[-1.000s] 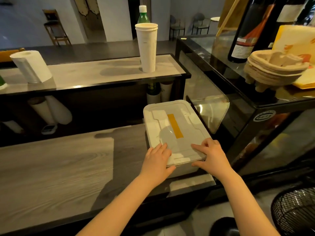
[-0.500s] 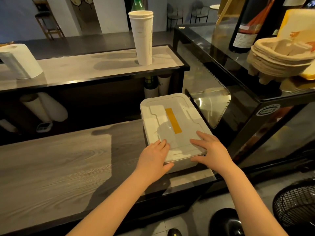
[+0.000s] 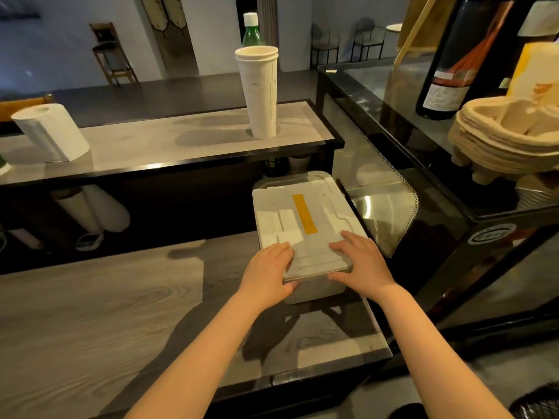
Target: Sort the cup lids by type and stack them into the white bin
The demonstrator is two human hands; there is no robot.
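The left hand (image 3: 267,278) and right hand (image 3: 361,266) pinch the cover's (image 3: 332,207) near edge; if it sticks, lifting could tip the bin (image 3: 314,291) off the surface (image 3: 90,313).

Far from us, a white paper-towel roll (image 3: 51,133) at left, a tall white paper-cup stack (image 3: 261,95) right of it.

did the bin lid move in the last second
Yes. The lid has shifted toward the person against the white bin, whose far rim, covered before, now shows beyond it.
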